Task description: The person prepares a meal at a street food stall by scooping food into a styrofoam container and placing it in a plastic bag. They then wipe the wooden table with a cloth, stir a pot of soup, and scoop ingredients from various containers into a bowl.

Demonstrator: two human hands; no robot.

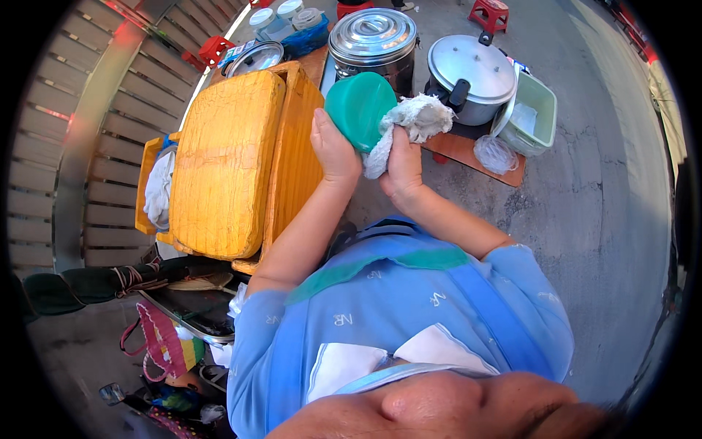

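Between my two hands is a round green plastic dish (358, 110); whether it is a bowl or a plate I cannot make out. My left hand (336, 152) is closed on its left and lower edge, with the thumb side against the rim. A crumpled white cloth (424, 118) is bunched in my right hand (404, 164) and touches the dish's right edge. The fingers of the right hand are mostly hidden under the cloth. Both hands are raised in front of me, near the large steel pot and the yellow box.
A big yellow tape-covered box (227, 161) stands at the left. Ahead are a lidded steel pot (373, 36), a pressure cooker (472, 69) and a pale green basin (541, 117) on a low wooden board (468, 157). Red stools (488, 14) stand farther off.
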